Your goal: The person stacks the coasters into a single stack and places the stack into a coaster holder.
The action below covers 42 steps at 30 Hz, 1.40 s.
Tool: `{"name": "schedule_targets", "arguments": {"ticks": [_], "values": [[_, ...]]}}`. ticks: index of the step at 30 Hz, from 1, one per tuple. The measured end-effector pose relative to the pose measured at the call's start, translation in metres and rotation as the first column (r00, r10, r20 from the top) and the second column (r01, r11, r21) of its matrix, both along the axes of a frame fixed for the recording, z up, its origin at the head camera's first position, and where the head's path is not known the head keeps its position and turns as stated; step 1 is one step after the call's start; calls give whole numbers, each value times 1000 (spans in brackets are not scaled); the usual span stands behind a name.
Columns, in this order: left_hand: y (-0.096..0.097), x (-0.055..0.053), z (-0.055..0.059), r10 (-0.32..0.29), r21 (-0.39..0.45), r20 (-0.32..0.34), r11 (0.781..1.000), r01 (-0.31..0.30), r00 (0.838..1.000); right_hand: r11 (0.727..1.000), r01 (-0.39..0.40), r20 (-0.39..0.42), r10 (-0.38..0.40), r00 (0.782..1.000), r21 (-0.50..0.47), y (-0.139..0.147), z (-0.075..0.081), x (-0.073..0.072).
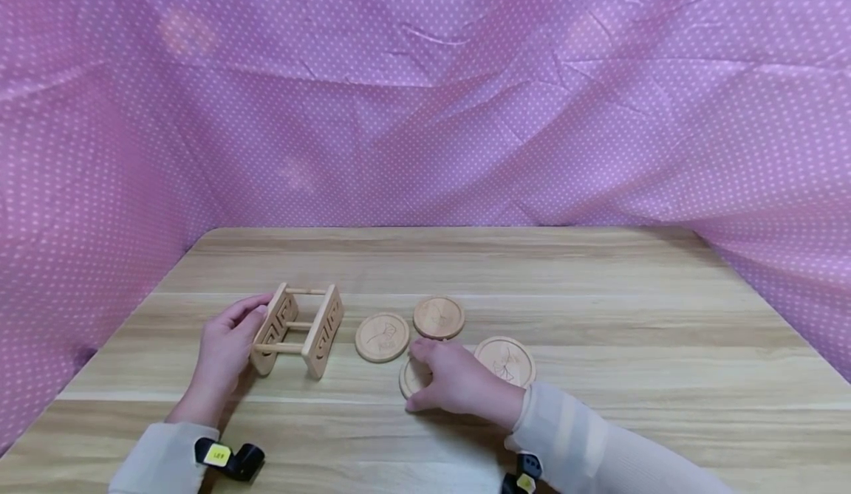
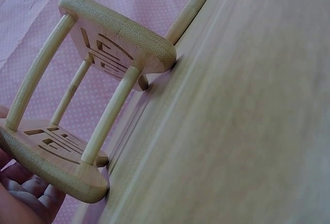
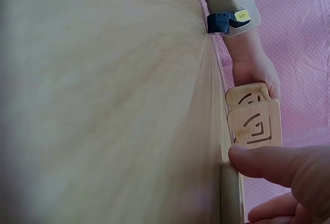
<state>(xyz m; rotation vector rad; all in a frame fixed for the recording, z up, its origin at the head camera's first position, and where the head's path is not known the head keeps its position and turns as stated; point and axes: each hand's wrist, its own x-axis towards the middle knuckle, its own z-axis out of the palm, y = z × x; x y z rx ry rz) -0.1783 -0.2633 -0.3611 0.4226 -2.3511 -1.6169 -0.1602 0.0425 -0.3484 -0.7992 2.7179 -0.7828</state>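
Observation:
A small wooden coaster rack, with two cut-out side panels joined by round rods, stands on the table. My left hand holds its left panel; in the left wrist view its fingers lie behind that panel. My right hand spans a round wooden coaster, thumb and forefinger at opposite edges, palm hiding much of it. In the right wrist view the thumb lies by the edge of a coaster. Three more engraved coasters lie flat around it: left, back and right.
The wood-grain table carries the rack left of the coasters. Pink dotted cloth hangs behind the table and along both sides. Each wrist bears a small black camera, the left one close to the tabletop.

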Motion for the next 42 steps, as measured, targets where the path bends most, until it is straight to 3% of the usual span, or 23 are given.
{"name": "schedule_targets", "arguments": {"ticks": [3,13,19,36,42], "values": [[0,0,-1,1,-2,1,1000,-1,1000,999,-14,-18,15,1000,37,-1,1,0],[-2,-1,1,-4,16,26,1000,3,1000,996,-20,37,17,999,86,-2,1,-1],[-2,-3,2,-2,-7,15,1000,2,1000,999,6,55,-9,998,47,-2,1,-3],[-3,-5,1,-13,-11,-12,1000,13,1000,998,21,1,-21,1000,-55,-2,-6,-5],[-3,-4,1,-13,14,4,1000,13,1000,988,72,64,-64,996,-134,0,-4,-5]]}}
